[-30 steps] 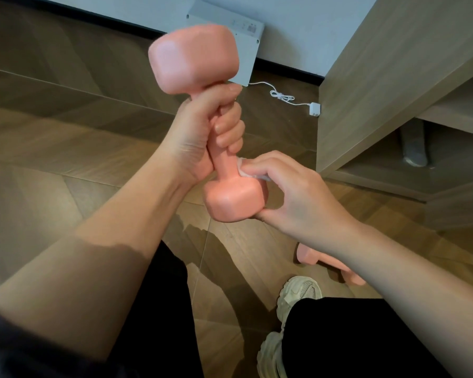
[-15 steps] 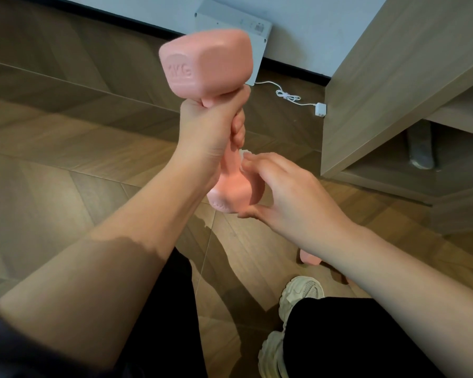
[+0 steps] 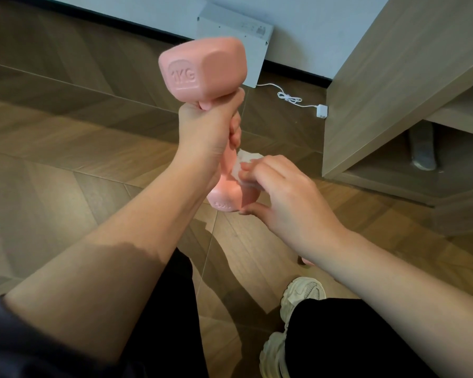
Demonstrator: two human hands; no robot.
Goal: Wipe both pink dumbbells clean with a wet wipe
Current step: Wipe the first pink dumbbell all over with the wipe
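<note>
Since the earlier frame you have turned the pink dumbbell (image 3: 202, 69) about its handle, so that the embossed "1KG" face of its upper head now looks toward the camera, and the back of your left hand (image 3: 210, 132) has come round with it. The wet wipe (image 3: 243, 162) now shows more plainly above your right fingers.

Left hand: wrapped closed round the handle just below the upper head, holding the dumbbell roughly upright in the air above the wooden floor (image 3: 66, 159).

Right hand (image 3: 281, 197): fingers curled, pressing the white wipe against the neck where the handle meets the lower head (image 3: 224, 197); the thumb reaches in beneath that head. The hand grips the wipe and nothing else.

Second dumbbell (image 3: 307, 261): on the floor beneath your right wrist, only a small pink edge in sight.

Surroundings: a pale shoe (image 3: 303, 293) below that wrist; a white panel (image 3: 238, 25) leaning at the wall behind the upper head, with a white cable (image 3: 290, 99) running along the floor to a small plug (image 3: 322, 110); a wooden cabinet (image 3: 393, 77) at the right.
</note>
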